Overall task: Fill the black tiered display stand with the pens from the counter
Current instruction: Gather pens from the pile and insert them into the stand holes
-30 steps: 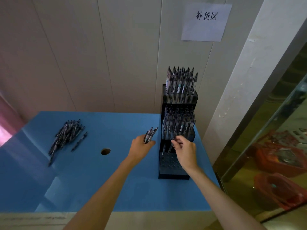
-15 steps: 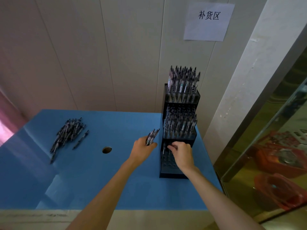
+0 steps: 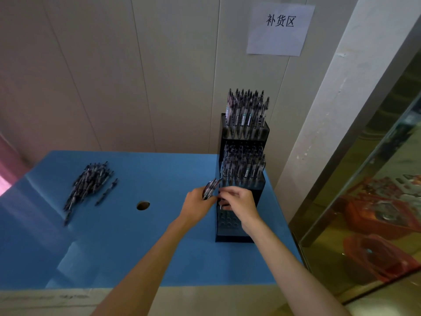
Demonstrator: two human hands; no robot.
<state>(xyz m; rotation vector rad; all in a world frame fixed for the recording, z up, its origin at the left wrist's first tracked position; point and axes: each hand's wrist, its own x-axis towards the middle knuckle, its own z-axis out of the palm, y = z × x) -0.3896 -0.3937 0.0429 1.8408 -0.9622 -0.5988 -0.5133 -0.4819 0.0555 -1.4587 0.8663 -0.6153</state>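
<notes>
Display stand: the black tiered display stand (image 3: pixel 237 224) sits at the right rear of the blue worktop (image 3: pixel 136 247), against the wall.
Tiers: the top and middle tiers are packed with upright pens; the lowest tier shows mostly bare holes.
Right hand: the right hand (image 3: pixel 239 204) is over the lowest tier, fingers curled narrow toward the left hand; whether it pinches a pen cannot be told.
Left hand: the left hand (image 3: pixel 198 204) is just beside the stand's left edge, closed around a small bundle of pens (image 3: pixel 210 189) whose ends stick up from the fist.
Hands together: the two hands are touching or nearly so.
Loose pens: a pile of pens (image 3: pixel 87 185) lies on the worktop's left side, well apart from the stand.
Worktop hole: a round hole (image 3: pixel 143 205) lies between pile and hands.
Wall: a paper sign (image 3: pixel 280 29) hangs above the stand.
</notes>
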